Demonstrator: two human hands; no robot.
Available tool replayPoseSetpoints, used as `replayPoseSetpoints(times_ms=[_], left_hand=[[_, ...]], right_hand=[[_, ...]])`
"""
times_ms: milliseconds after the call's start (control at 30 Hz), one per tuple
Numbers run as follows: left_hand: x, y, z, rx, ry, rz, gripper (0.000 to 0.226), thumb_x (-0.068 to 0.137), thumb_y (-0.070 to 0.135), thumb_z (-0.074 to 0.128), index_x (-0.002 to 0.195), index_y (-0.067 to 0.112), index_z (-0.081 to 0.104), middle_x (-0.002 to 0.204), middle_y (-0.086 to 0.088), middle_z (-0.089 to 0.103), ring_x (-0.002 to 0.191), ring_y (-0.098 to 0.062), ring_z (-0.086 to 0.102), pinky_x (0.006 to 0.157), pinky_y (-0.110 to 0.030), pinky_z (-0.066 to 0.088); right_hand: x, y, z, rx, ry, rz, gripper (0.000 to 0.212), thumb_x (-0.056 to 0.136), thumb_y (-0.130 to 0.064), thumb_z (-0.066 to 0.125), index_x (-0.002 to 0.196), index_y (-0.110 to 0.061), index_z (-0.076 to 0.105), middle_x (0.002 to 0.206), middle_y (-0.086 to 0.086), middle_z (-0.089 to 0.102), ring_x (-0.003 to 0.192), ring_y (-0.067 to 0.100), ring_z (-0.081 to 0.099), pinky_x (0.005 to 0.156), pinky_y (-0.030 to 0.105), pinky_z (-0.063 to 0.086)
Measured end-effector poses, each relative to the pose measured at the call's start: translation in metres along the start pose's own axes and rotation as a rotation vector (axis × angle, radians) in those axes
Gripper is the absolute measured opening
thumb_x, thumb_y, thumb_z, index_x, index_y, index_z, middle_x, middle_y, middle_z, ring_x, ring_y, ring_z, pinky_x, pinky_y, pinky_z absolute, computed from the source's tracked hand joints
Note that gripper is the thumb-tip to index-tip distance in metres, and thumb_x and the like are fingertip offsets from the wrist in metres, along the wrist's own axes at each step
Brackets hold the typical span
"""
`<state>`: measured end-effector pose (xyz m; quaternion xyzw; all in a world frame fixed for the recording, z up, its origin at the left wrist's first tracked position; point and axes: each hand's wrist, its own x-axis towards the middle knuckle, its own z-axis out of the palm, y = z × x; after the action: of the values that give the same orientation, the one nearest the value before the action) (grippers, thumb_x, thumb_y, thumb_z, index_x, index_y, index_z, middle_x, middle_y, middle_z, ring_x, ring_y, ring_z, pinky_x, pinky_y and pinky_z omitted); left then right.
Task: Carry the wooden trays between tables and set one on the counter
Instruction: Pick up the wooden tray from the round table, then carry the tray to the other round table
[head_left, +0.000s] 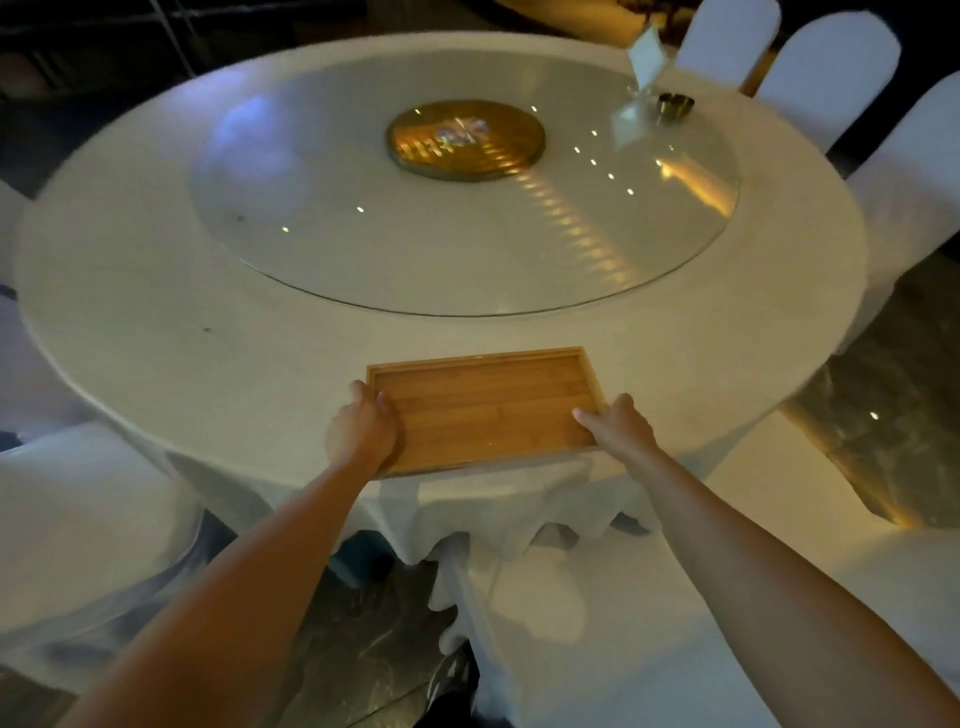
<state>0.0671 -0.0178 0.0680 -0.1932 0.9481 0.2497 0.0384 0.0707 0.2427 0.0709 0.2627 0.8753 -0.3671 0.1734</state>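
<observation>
Wooden tray (485, 408) is gripped at its short ends by left hand (362, 427) and right hand (621, 425). It is laid flat at the near edge of the round table (208, 322).

Both bare arms extended forward. Left hand (362, 427) clasps wooden tray (485, 408) at left edge; right hand (621, 423) clasps right edge, thumbs on top.

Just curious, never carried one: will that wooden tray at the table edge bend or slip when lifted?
The wooden tray looks like a rigid board, so it probably won't flex. It is empty and shallow, so likely light. The left hand and right hand hold opposite short ends, which should keep it level.
</observation>
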Motion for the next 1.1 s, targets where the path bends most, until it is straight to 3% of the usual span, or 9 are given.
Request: replayPoseSetpoints(times_ms=[200,367,567,733,933,1100], left_hand=[[-0.053,-0.051,-0.083,-0.102,0.129,-0.069,0.039,0.100,0.031,0.022,0.122,0.003,0.037,0.112,-0.023,0.062,0.098,-0.037,0.062,0.086,-0.046,0.050],[-0.108,-0.107,-0.157,-0.192,0.269,-0.183,0.041,0.100,0.033,0.023,0.127,0.005,0.037,0.122,-0.020,0.058,0.111,-0.035,0.057,0.097,-0.045,0.044],[-0.159,-0.200,-0.236,-0.205,0.458,-0.324,0.038,0.099,0.030,0.028,0.121,0.002,0.041,0.121,-0.024,0.058,0.110,-0.041,0.056,0.095,-0.049,0.045],[-0.200,-0.296,-0.289,-0.266,0.568,-0.409,0.036,0.099,0.030,0.031,0.119,0.002,0.043,0.116,-0.023,0.059,0.098,-0.033,0.058,0.086,-0.042,0.043],[-0.243,-0.445,-0.354,-0.235,0.591,-0.531,0.039,0.098,0.033,0.031,0.123,0.004,0.041,0.118,-0.021,0.059,0.104,-0.035,0.058,0.081,-0.039,0.042],[-0.276,-0.564,-0.415,-0.265,0.617,-0.603,0.041,0.097,0.035,0.034,0.127,0.008,0.037,0.101,-0.011,0.057,0.084,-0.022,0.052,0.076,-0.035,0.042]], right_hand=[[-0.070,-0.038,0.010,0.120,-0.062,-0.288,0.068,0.087,-0.040,0.057,0.134,0.000,0.030,0.140,0.018,0.044,0.124,0.035,0.048,0.098,0.043,0.042],[-0.139,-0.085,0.038,0.088,-0.166,-0.510,0.057,0.086,-0.042,0.057,0.126,-0.004,0.041,0.124,0.015,0.056,0.094,0.025,0.055,0.082,0.040,0.048],[-0.230,-0.150,0.093,0.060,-0.247,-0.759,0.056,0.086,-0.044,0.056,0.128,-0.008,0.044,0.123,0.011,0.058,0.107,0.031,0.058,0.089,0.046,0.051],[-0.307,-0.193,0.168,-0.001,-0.340,-0.879,0.054,0.089,-0.042,0.052,0.128,-0.006,0.040,0.117,0.010,0.054,0.103,0.029,0.057,0.090,0.044,0.051],[-0.409,-0.245,0.295,-0.033,-0.428,-0.977,0.051,0.090,-0.038,0.053,0.126,-0.003,0.043,0.120,0.015,0.057,0.099,0.029,0.056,0.086,0.040,0.046],[-0.494,-0.290,0.405,-0.034,-0.537,-1.025,0.047,0.090,-0.035,0.055,0.122,-0.002,0.046,0.118,0.019,0.061,0.088,0.024,0.053,0.075,0.035,0.045]])
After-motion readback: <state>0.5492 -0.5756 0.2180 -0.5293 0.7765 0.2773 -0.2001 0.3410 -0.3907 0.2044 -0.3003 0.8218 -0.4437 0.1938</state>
